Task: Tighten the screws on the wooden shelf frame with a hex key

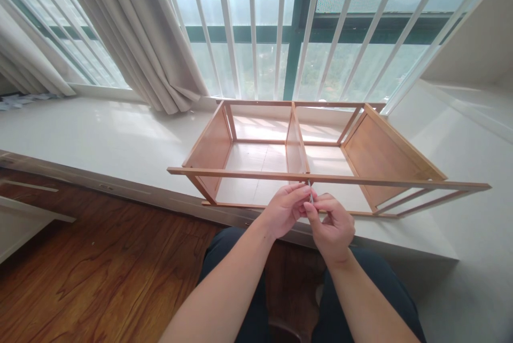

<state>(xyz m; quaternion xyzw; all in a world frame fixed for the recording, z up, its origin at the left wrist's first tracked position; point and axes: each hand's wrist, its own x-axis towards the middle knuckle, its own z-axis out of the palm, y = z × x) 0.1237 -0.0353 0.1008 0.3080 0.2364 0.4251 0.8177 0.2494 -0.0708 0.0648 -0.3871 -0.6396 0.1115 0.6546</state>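
A wooden shelf frame (328, 177) lies on its side on the white window ledge, with its long front rail toward me. Just below that rail, about at the middle panel (295, 137), both hands meet. Between the fingertips stands a thin metal rod (309, 185), its upper end at the rail; whether it is a screw or a hex key I cannot tell. My left hand (286, 207) pinches it from the left. My right hand (332, 225) is closed, with thumb and forefinger at the rod's lower end. The fingers hide part of it.
The white ledge (100, 134) runs along a barred window, its front edge above a dark wood floor (100, 268). A beige curtain (136, 33) hangs at left. White furniture (24, 220) stands at the lower left. A wall (476, 172) rises at right.
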